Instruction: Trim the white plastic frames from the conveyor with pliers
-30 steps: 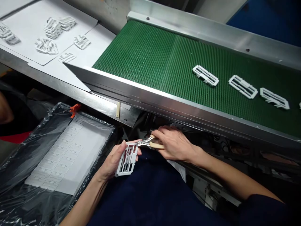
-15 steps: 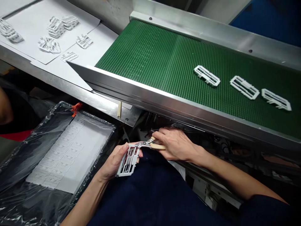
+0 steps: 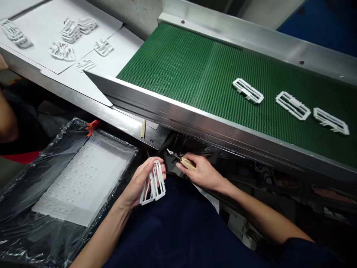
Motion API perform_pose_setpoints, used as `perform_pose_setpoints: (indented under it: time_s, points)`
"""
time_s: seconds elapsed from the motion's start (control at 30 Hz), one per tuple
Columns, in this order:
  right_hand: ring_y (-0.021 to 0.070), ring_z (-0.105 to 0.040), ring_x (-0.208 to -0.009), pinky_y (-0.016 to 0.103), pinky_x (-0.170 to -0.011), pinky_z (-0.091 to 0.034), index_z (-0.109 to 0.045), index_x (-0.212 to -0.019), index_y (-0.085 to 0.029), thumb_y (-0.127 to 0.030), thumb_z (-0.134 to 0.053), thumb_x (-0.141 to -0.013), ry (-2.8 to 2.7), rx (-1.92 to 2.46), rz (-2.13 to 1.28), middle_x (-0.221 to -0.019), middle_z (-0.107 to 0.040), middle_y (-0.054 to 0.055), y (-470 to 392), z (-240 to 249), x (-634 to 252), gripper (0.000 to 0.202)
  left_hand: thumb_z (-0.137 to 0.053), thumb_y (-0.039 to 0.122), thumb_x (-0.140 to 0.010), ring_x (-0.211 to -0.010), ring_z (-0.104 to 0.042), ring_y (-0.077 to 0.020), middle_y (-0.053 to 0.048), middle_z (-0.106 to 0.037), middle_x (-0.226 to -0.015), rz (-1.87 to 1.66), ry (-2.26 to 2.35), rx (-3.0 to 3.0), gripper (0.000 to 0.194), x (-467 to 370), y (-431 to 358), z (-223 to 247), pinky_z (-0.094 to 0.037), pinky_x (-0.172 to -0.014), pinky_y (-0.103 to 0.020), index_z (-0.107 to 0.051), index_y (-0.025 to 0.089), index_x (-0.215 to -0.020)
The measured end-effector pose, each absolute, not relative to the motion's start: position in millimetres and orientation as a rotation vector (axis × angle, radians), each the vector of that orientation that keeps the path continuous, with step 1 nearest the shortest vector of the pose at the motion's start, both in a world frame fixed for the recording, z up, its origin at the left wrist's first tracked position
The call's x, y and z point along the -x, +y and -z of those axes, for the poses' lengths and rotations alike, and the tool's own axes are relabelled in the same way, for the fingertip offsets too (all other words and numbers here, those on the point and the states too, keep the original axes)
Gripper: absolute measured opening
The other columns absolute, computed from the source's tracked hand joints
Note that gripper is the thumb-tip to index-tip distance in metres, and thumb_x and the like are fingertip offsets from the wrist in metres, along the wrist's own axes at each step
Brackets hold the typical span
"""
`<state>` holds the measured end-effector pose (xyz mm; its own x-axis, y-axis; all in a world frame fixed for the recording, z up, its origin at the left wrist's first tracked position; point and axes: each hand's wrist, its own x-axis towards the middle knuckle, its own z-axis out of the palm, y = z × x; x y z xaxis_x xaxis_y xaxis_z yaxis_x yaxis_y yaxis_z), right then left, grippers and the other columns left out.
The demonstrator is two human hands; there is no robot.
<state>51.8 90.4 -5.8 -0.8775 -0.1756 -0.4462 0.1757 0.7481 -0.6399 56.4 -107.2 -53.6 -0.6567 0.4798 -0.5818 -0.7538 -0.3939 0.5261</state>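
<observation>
My left hand [image 3: 139, 180] holds white slotted plastic frames [image 3: 154, 184], fanned slightly apart, below the conveyor's near edge. To the right, my right hand [image 3: 202, 169] is closed round the cream handles of small cutting pliers [image 3: 187, 163]. A small white bit shows at the pliers' tip, which points up and left, apart from the frames. Three similar white frames lie on the green conveyor belt [image 3: 178, 63]: one near the middle [image 3: 248, 91], one further right [image 3: 293, 106], and one at the far right [image 3: 331, 121].
White-papered table [image 3: 122, 48] at upper left bears several piles of white parts [image 3: 71, 30]. A plastic-lined bin [image 3: 111, 139] with an orange clip [image 3: 92, 127] holds flat clear-looking pieces. A cream strip [image 3: 143, 128] lies on the metal ledge. Another person's arm [image 3: 7, 119] shows at far left.
My right hand has drawn the pliers away from the frames, and their tip has swung up and left. The frames in my left hand are now spread apart. The view has shifted slightly.
</observation>
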Motion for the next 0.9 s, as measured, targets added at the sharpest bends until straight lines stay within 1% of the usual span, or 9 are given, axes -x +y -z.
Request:
perform_pose_setpoints:
  time_s: [0.1, 0.17, 0.23, 0.4, 0.5, 0.6, 0.7, 0.8, 0.9]
  points:
    - [0.0104, -0.050, -0.063, 0.022, -0.056, -0.037, -0.056, -0.079, -0.017, -0.051, -0.056, -0.078, 2.317, -0.140, 1.219, -0.071, -0.056, -0.002, 73, 17, -62, 0.033, -0.063, 0.046, -0.078, -0.058, -0.055, -0.0096, 0.001, -0.056, -0.073, -2.050, 1.272, 0.487, 0.032, -50, -97, 58, -0.043, -0.049, -0.017, -0.052, 0.018, -0.088]
    - [0.0116, -0.054, -0.068, 0.023, -0.060, -0.041, -0.057, -0.088, -0.018, -0.047, -0.063, -0.074, 2.149, -0.176, 1.398, -0.079, -0.061, -0.001, 65, 23, -67, 0.033, -0.065, 0.049, -0.075, -0.052, -0.051, -0.0082, 0.003, -0.053, -0.067, -2.007, 1.447, 0.502, 0.036, -47, -93, 60, -0.041, -0.046, -0.017, -0.050, 0.017, -0.083]
    - [0.0121, -0.056, -0.069, 0.024, -0.061, -0.043, -0.056, -0.088, -0.018, -0.043, -0.067, -0.072, 1.957, -0.233, 1.597, -0.084, -0.062, 0.000, 63, 31, -69, 0.032, -0.064, 0.051, -0.074, -0.049, -0.049, -0.0077, 0.004, -0.053, -0.064, -1.981, 1.531, 0.515, 0.037, -45, -92, 60, -0.040, -0.044, -0.017, -0.050, 0.017, -0.081]
    - [0.0126, -0.056, -0.062, 0.023, -0.054, -0.042, -0.048, -0.080, -0.018, -0.036, -0.069, -0.071, 1.522, -0.420, 2.014, -0.071, -0.060, 0.000, 70, 49, -70, 0.029, -0.061, 0.047, -0.078, -0.045, -0.048, -0.0067, 0.003, -0.054, -0.061, -1.948, 1.405, 0.520, 0.033, -39, -102, 52, -0.038, -0.040, -0.015, -0.053, 0.016, -0.076]
    - [0.0123, -0.055, -0.062, 0.024, -0.056, -0.042, -0.048, -0.080, -0.018, -0.035, -0.072, -0.068, 1.447, -0.450, 2.071, -0.071, -0.060, 0.001, 72, 51, -70, 0.031, -0.065, 0.042, -0.076, -0.044, -0.048, -0.0062, 0.003, -0.055, -0.062, -1.961, 1.349, 0.534, 0.029, -37, -106, 50, -0.038, -0.038, -0.014, -0.053, 0.016, -0.075]
    - [0.0135, -0.056, -0.066, 0.026, -0.060, -0.043, -0.049, -0.079, -0.018, -0.041, -0.067, -0.071, 1.375, -0.450, 2.082, -0.076, -0.060, 0.002, 70, 49, -69, 0.030, -0.066, 0.040, -0.075, -0.044, -0.050, -0.0066, 0.003, -0.054, -0.062, -1.988, 1.316, 0.581, 0.028, -36, -108, 50, -0.037, -0.037, -0.013, -0.052, 0.016, -0.075]
    - [0.0115, -0.052, -0.060, 0.025, -0.058, -0.042, -0.048, -0.075, -0.019, -0.044, -0.064, -0.073, 1.351, -0.449, 2.091, -0.075, -0.058, 0.001, 68, 47, -67, 0.029, -0.066, 0.038, -0.075, -0.044, -0.050, -0.0068, 0.003, -0.055, -0.062, -2.012, 1.292, 0.605, 0.026, -38, -111, 52, -0.037, -0.036, -0.013, -0.052, 0.016, -0.075]
    - [0.0102, -0.049, -0.059, 0.023, -0.056, -0.039, -0.049, -0.075, -0.019, -0.040, -0.064, -0.074, 1.339, -0.431, 2.096, -0.073, -0.057, 0.000, 67, 48, -66, 0.026, -0.066, 0.037, -0.076, -0.044, -0.051, -0.0069, 0.003, -0.056, -0.062, -2.023, 1.295, 0.615, 0.025, -39, -113, 55, -0.038, -0.038, -0.014, -0.052, 0.016, -0.075]
    - [0.0107, -0.050, -0.063, 0.023, -0.057, -0.037, -0.049, -0.081, -0.019, -0.035, -0.068, -0.071, 1.325, -0.437, 2.090, -0.075, -0.059, 0.001, 65, 51, -66, 0.027, -0.065, 0.037, -0.077, -0.044, -0.050, -0.0069, 0.003, -0.056, -0.062, -2.032, 1.297, 0.617, 0.025, -40, -113, 55, -0.038, -0.038, -0.014, -0.052, 0.016, -0.074]
